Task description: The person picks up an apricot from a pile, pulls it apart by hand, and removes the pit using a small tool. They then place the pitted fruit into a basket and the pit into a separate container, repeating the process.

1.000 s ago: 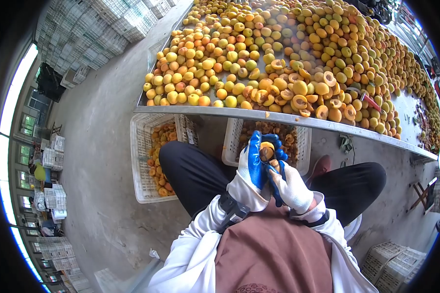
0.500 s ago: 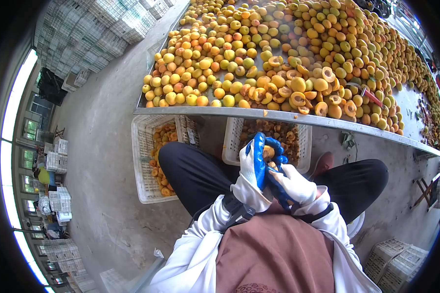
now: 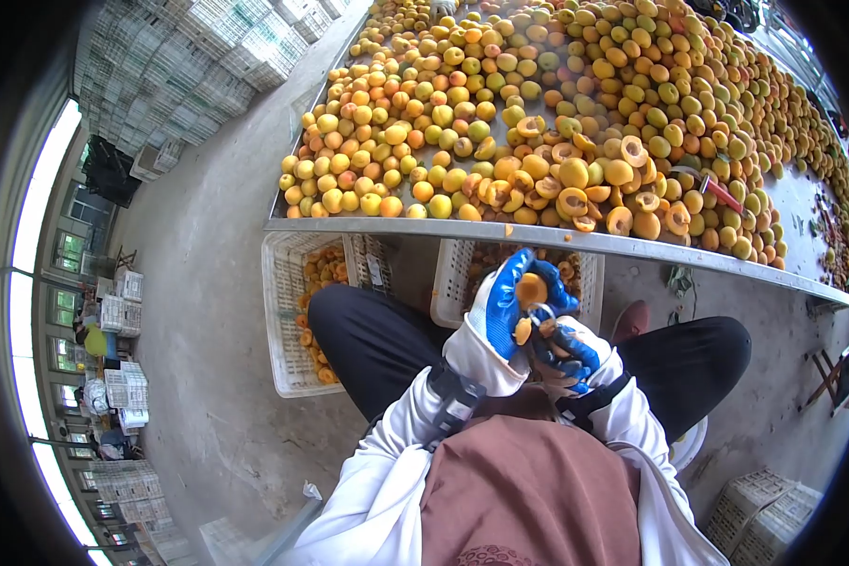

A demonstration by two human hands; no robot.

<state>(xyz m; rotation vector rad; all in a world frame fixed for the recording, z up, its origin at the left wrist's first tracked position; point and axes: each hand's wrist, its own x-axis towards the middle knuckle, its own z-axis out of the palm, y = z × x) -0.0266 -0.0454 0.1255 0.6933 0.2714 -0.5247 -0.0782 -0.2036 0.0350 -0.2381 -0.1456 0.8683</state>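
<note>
Left fingers [image 3: 522, 262]: curled, cupping a rounded orange fruit [image 3: 531, 290]; smaller fruit piece [image 3: 523, 330] below it. Right fingers [image 3: 575, 347]: bent beside a curved metal tool [image 3: 541, 309], grip unclear. Both hands: raised, close together, palms turned inward. Beyond: metal-edged bench [image 3: 424, 227] bearing whole and halved fruits [image 3: 573, 172].

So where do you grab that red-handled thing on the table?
I'd pinch the red handle around its middle, coming down from above. It's long and straight and lies slantwise on top of the fruit, with nothing seen covering it. Stay off the curved metal end, which looks thin and might be sharp.
</note>
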